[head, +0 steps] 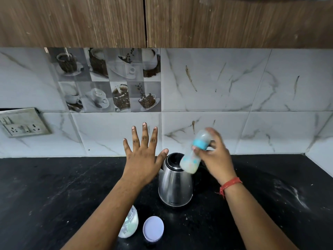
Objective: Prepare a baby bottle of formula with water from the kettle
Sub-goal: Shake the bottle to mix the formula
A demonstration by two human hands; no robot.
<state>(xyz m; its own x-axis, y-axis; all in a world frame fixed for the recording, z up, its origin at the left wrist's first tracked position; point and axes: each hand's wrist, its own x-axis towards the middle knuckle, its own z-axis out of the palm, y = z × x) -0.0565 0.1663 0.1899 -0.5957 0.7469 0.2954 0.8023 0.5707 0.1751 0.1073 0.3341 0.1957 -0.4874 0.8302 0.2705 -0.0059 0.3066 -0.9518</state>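
Note:
My right hand (217, 156) grips a baby bottle (193, 156) with a blue collar and a clear cap. The bottle is blurred, tilted with its cap up and to the right, and whitish liquid fills its lower part. It hovers above the steel kettle (174, 186), which stands on the black counter with its lid shut. My left hand (144, 159) is raised to the left of the kettle, fingers spread straight, holding nothing. A formula jar (130, 226) with white powder stands near the front edge, partly hidden by my left forearm. Its lilac lid (153, 229) lies beside it.
The black stone counter (54, 195) runs the full width, with white powder smears at the right (297, 195). A wall socket plate (23, 123) sits at the left on the marble tiles. Wooden cabinets (162, 20) hang overhead.

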